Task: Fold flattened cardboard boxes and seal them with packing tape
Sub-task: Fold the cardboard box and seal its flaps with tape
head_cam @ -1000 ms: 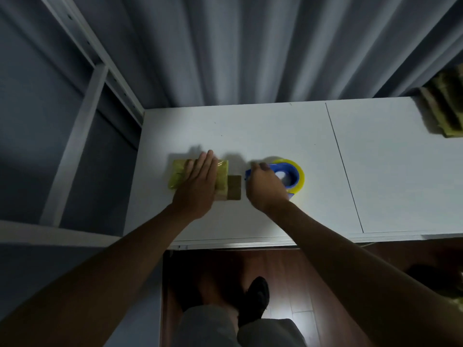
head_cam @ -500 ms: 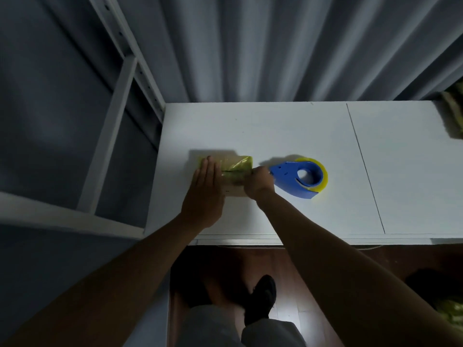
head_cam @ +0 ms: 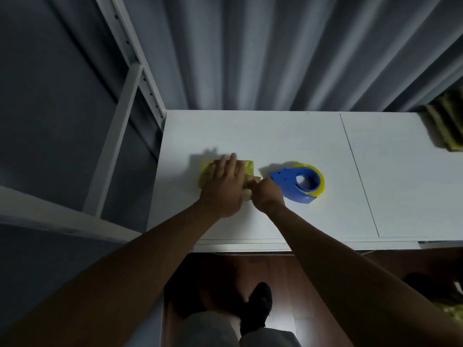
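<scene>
A small cardboard box, wrapped in yellowish tape, lies on the white table near its left end. My left hand lies flat on top of the box with straight fingers and presses it down. My right hand is at the box's right end, its fingers curled round the brown end flap. Just right of that hand, a blue tape dispenser with a yellowish roll rests on the table, untouched.
A stack of yellowish flattened boxes sits at the table's far right corner. A white metal rack frame stands left of the table. A grey curtain hangs behind it. My legs and a shoe show below the front edge.
My right hand left the tape dispenser and moved left to the box's right end. My left hand stayed flat on the box, and the view shifted left.
</scene>
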